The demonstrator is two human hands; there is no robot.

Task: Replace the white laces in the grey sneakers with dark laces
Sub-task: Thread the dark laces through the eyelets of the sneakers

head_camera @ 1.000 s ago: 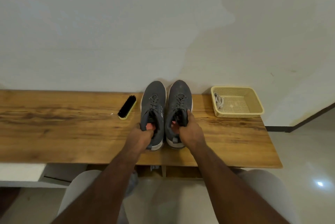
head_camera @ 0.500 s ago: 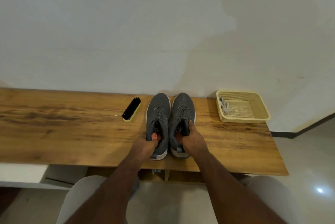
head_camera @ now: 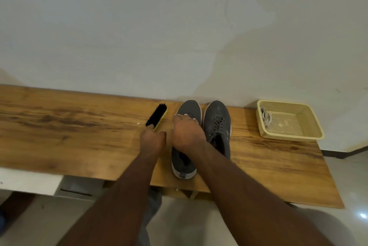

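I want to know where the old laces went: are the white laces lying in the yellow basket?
Yes, the white laces lie bunched in the left corner of the yellow basket.

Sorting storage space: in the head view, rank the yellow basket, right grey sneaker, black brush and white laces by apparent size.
Largest to smallest:
yellow mesh plastic basket
right grey sneaker
black-bristled brush
bundled white laces

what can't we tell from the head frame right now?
- Left sneaker lacing: covered by the right hand and its forearm.
- Left hand at the brush: fingers blurred and seen from behind, so whether it grips the handle is unclear.
- Right sneaker heel: hidden by the right forearm.
- Pale bundle in the basket: too small to identify as laces.
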